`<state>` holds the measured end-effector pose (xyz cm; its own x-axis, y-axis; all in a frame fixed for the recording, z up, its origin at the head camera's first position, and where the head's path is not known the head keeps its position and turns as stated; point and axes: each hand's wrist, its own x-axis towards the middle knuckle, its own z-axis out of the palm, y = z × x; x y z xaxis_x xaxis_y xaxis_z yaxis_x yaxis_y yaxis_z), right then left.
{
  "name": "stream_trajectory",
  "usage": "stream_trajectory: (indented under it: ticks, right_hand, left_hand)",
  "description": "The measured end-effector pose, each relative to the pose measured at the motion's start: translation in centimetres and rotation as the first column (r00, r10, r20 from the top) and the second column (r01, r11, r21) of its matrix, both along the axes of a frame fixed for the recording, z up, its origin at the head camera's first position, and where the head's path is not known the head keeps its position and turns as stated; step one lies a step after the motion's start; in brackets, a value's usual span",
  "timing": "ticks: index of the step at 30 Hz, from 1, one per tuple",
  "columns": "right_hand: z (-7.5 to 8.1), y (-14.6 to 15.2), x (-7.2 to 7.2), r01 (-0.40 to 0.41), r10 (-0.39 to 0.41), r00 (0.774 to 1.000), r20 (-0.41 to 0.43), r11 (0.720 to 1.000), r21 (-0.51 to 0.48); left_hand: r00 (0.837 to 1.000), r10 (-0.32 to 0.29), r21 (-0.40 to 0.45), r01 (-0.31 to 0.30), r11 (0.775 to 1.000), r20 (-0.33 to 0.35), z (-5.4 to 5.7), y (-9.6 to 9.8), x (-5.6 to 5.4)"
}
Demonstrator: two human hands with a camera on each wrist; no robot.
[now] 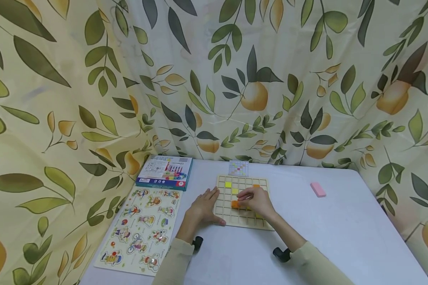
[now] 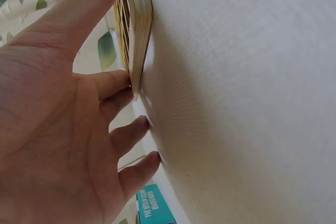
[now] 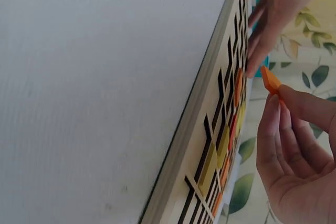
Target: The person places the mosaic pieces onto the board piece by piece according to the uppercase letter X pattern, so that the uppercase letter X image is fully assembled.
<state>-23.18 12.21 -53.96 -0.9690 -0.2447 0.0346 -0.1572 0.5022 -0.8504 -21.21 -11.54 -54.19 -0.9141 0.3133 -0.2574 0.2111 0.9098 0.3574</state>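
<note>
A square wooden grid board (image 1: 247,221) lies on the table, with yellow tiles (image 1: 228,185) and orange tiles (image 1: 256,186) set in some cells. My left hand (image 1: 202,208) is spread at the board's left side, its thumb along the near edge and fingertips by the left edge. Over the board, my right hand (image 1: 258,201) pinches an orange tile (image 3: 270,80) between thumb and fingertips. In the right wrist view that tile is held tilted above the grid. A red tile (image 3: 232,132) also shows among the set tiles there. My right hand hides part of the grid in the head view.
Behind the board lies a small coloured pattern card (image 1: 238,168). A pink block (image 1: 318,189) sits to the right. On the left are a flat box (image 1: 164,173) and a sheet of cartoon figures (image 1: 139,231). A leaf-print curtain (image 1: 214,99) hangs behind the table.
</note>
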Motion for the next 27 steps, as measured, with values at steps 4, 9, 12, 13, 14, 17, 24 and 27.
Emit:
stream_trajectory:
  ticks: [4, 9, 12, 13, 14, 17, 24, 27]
  right_hand:
    - [-0.4, -0.9, 0.2, -0.002, 0.002, 1.000, -0.003, 1.000, 0.013]
    - [-0.9, -1.7, 0.4, -0.018, 0.018, 1.000, 0.008, 1.000, 0.000]
    - [-1.0, -2.0, 0.6, -0.033, 0.033, 0.999, 0.017, 0.999, -0.016]
    - [-1.0, -2.2, 0.6, -0.038, 0.038, 0.999, 0.017, 0.999, -0.020]
    - [-1.0, -2.3, 0.7, -0.041, 0.042, 0.999, 0.015, 0.999, -0.023]
    - [-1.1, -2.6, 0.8, -0.046, 0.047, 0.999, 0.008, 0.999, -0.017]
    - [-1.4, -3.3, 1.1, -0.049, 0.049, 0.999, 0.003, 0.999, 0.010]
    - [-1.5, -3.5, 1.0, -0.055, 0.055, 0.998, -0.028, 0.998, 0.027]
  left_hand:
    - [1.000, -0.001, -0.004, 0.001, 1.000, -0.008, -0.1, 0.0, 0.0]
    - [1.000, -0.002, -0.014, 0.002, 1.000, -0.007, 0.0, 0.0, 0.0]
    - [1.000, -0.002, -0.019, 0.002, 1.000, -0.006, 0.0, 0.1, 0.0]
    - [1.000, -0.001, -0.022, 0.001, 1.000, -0.006, 0.0, 0.1, 0.0]
    - [1.000, 0.001, -0.018, -0.001, 1.000, -0.009, 0.0, 0.1, 0.0]
    - [1.000, 0.005, -0.017, -0.006, 1.000, -0.005, -0.1, 0.2, -0.1]
    - [1.000, 0.011, -0.005, -0.011, 1.000, -0.004, -0.1, 0.2, 0.0]
    - [1.000, 0.011, -0.005, -0.011, 1.000, -0.006, -0.1, 0.2, 0.0]
